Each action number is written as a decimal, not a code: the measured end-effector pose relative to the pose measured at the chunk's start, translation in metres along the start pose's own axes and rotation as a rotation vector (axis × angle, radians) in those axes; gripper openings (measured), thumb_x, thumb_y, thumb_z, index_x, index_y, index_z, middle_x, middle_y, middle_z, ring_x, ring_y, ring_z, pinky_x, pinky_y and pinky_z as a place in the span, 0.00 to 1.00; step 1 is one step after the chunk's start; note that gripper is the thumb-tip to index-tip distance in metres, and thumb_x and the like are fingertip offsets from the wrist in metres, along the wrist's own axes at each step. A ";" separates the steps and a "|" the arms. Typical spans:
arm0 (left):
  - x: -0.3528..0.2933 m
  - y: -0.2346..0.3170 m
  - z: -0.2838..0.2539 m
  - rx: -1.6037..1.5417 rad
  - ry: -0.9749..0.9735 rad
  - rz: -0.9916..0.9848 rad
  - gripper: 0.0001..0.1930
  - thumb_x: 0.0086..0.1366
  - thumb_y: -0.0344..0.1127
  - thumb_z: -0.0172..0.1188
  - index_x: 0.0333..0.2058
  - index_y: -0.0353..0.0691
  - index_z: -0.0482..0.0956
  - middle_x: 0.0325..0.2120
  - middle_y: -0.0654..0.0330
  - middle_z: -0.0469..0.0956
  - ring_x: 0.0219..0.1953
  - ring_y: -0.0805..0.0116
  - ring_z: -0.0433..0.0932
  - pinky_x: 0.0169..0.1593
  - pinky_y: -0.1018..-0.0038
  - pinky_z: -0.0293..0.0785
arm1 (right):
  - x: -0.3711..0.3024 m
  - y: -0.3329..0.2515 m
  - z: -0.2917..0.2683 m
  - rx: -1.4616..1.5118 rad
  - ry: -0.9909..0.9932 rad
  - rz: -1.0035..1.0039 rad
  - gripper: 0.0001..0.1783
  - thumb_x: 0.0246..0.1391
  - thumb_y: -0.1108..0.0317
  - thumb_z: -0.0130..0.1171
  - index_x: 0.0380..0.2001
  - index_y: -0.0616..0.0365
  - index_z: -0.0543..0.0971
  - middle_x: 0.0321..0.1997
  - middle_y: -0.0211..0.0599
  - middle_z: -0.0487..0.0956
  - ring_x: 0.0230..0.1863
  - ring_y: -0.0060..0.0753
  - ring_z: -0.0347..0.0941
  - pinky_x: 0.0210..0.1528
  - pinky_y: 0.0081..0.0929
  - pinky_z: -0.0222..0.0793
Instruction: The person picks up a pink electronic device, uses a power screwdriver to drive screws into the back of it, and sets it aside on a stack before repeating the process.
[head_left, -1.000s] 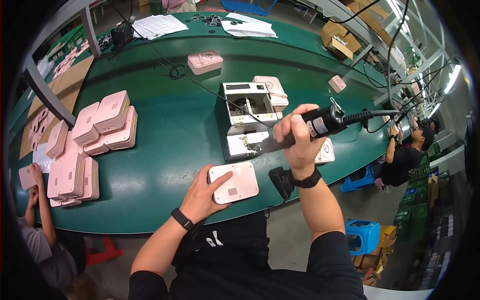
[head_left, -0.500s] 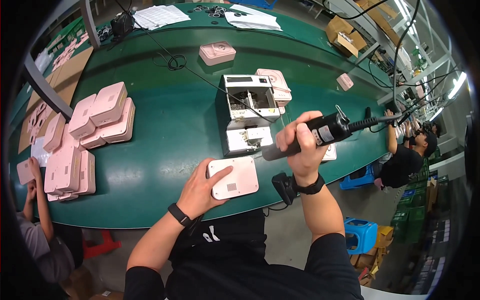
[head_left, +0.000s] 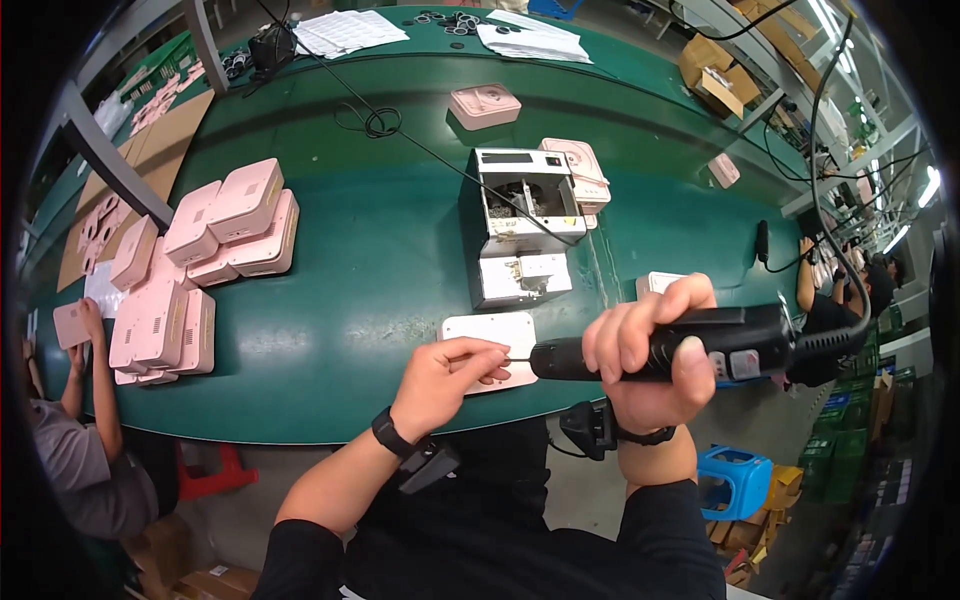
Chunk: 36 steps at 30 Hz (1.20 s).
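My right hand (head_left: 655,355) is wrapped around a black electric screwdriver (head_left: 740,345), which lies nearly level with its thin bit pointing left. At the bit's tip, my left hand (head_left: 445,380) pinches thumb and forefinger together; whatever is between them is too small to make out. Beneath both hands, near the table's front edge, a pale pink plastic case (head_left: 490,328) rests flat, partly covered by my left hand. Just beyond it stands a metal screw feeder (head_left: 525,225) with an open top.
Pink cases (head_left: 240,205) are stacked at the left, where another person's hands (head_left: 90,320) hold a pink part. More pink cases (head_left: 485,105) lie behind and beside the feeder. A cable (head_left: 440,150) crosses above the feeder. A blue stool (head_left: 735,475) stands at the right.
My left hand has left the case's top and now pinches at the bit's tip. My right hand has swung the screwdriver level and brought it nearer.
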<state>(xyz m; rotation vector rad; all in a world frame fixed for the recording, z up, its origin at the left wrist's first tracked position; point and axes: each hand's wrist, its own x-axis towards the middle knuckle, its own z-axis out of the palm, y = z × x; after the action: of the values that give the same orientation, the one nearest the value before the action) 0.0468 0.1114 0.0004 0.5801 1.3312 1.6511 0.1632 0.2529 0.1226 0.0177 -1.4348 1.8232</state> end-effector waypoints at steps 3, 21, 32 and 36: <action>-0.002 -0.004 0.002 -0.323 0.032 -0.182 0.12 0.70 0.37 0.58 0.44 0.34 0.79 0.32 0.61 0.82 0.36 0.73 0.82 0.43 0.76 0.78 | -0.006 -0.012 0.003 0.013 0.019 -0.084 0.20 0.56 0.51 0.55 0.39 0.52 0.62 0.18 0.29 0.67 0.13 0.27 0.62 0.20 0.29 0.65; -0.012 0.000 0.019 -0.663 0.096 -0.362 0.16 0.70 0.47 0.57 0.43 0.39 0.78 0.35 0.65 0.79 0.37 0.77 0.78 0.43 0.78 0.75 | -0.024 -0.015 0.017 -0.059 -0.021 -0.144 0.25 0.52 0.49 0.63 0.37 0.51 0.62 0.17 0.29 0.68 0.13 0.27 0.64 0.20 0.30 0.68; -0.013 -0.003 0.024 -0.661 0.040 -0.428 0.16 0.70 0.48 0.57 0.43 0.40 0.78 0.34 0.66 0.80 0.36 0.78 0.78 0.42 0.79 0.75 | -0.031 -0.005 0.012 -0.076 -0.121 -0.291 0.26 0.49 0.49 0.67 0.34 0.51 0.62 0.14 0.28 0.69 0.09 0.26 0.65 0.14 0.26 0.68; -0.019 -0.005 0.025 -0.665 -0.087 -0.434 0.18 0.69 0.47 0.59 0.46 0.38 0.77 0.34 0.65 0.80 0.36 0.77 0.78 0.43 0.77 0.75 | -0.033 -0.006 0.007 -0.064 -0.142 -0.256 0.24 0.51 0.52 0.66 0.35 0.52 0.63 0.16 0.29 0.70 0.12 0.27 0.66 0.17 0.29 0.68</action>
<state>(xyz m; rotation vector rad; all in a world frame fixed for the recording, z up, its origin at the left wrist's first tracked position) 0.0779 0.1081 0.0066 -0.0368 0.7032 1.5510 0.1861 0.2287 0.1146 0.2901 -1.5129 1.5917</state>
